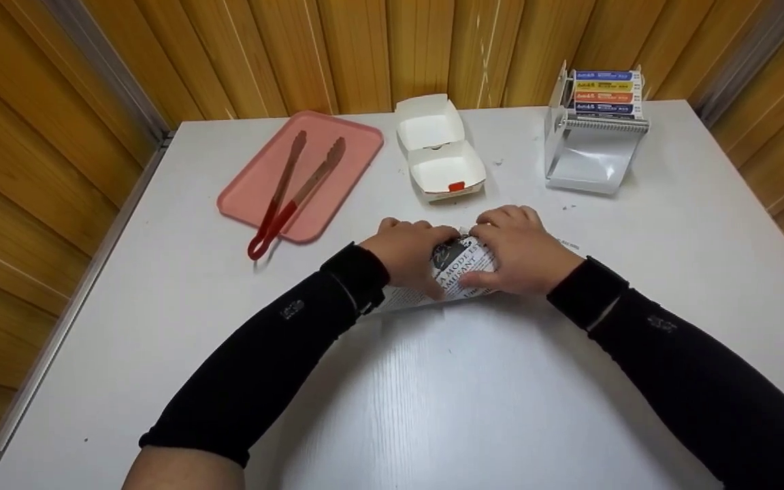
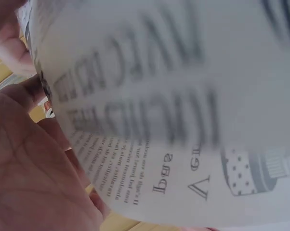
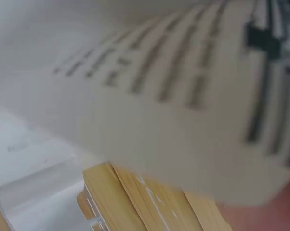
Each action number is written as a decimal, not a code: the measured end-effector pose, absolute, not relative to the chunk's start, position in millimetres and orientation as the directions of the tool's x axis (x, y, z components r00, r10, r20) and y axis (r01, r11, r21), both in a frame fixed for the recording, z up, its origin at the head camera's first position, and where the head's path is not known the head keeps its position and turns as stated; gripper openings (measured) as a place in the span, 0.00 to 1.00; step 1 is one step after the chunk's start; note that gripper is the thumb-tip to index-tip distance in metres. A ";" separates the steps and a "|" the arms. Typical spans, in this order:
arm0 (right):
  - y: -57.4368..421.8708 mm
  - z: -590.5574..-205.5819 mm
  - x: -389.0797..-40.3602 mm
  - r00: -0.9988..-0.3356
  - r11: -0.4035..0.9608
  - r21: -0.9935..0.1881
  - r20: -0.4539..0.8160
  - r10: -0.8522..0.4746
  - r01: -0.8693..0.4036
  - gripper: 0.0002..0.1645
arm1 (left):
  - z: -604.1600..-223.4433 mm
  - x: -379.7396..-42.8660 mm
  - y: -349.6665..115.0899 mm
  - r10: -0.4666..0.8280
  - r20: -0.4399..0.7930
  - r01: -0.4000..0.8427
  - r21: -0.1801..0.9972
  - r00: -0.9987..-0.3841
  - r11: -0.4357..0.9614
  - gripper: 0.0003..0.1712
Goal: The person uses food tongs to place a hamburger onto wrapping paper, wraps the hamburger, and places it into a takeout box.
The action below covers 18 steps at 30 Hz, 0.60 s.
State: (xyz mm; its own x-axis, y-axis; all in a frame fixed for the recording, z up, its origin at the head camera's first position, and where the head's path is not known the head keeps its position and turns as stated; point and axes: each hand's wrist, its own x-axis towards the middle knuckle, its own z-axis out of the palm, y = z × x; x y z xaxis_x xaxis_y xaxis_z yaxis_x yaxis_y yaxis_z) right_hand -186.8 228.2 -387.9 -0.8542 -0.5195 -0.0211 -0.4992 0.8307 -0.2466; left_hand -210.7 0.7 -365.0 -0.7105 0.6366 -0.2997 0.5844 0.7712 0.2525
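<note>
At the middle of the table, both hands hold a bundle of newsprint-patterned wrapping paper (image 1: 465, 269) from its two sides. My left hand (image 1: 405, 255) grips the left side, its thumb on the near face and its fingers curled over the top. On the right side, my right hand (image 1: 523, 255) grips in the same way, fingertips close to the left ones. Printed paper (image 2: 193, 178) fills much of the left wrist view, beside the palm (image 2: 36, 173). A loose paper flap (image 3: 135, 120) covers most of the right wrist view. Whatever the paper encloses is hidden.
Behind the hands stands an unfolded white burger box (image 1: 441, 160). A pink tray (image 1: 246, 197) lies at the back left, with red-handled tongs (image 1: 283, 214) across it. At the back right is a dispenser (image 1: 593, 160) with coloured labels. Wood-look panels (image 1: 351, 54) border the white table (image 1: 392, 408).
</note>
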 end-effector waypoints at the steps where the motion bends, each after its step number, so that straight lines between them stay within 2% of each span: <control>1: 227.7 -386.9 -187.6 -0.847 0.826 -0.239 -0.021 -0.530 -0.511 0.56 | -365.0 -210.2 1.6 0.636 -0.297 0.587 0.245 -0.712 0.772 0.58; 5: 222.7 -384.8 -188.9 -0.812 0.793 -0.250 -0.041 -0.582 -0.556 0.62 | -365.5 -209.6 2.2 0.643 -0.292 0.591 0.253 -0.708 0.766 0.57; 9: 218.0 -384.4 -189.0 -0.807 0.788 -0.306 -0.092 -0.583 -0.535 0.63 | -367.6 -208.0 -1.9 0.645 -0.284 0.583 0.277 -0.710 0.764 0.57; 15: 213.2 -386.8 -188.6 -0.814 0.810 -0.272 -0.132 -0.566 -0.519 0.65 | -373.5 -203.0 -10.6 0.606 -0.316 0.546 0.262 -0.730 0.795 0.75; 18: 211.9 -389.0 -187.3 -0.817 0.817 -0.241 -0.127 -0.562 -0.524 0.66 | -374.8 -202.8 -15.9 0.578 -0.328 0.523 0.247 -0.747 0.816 0.79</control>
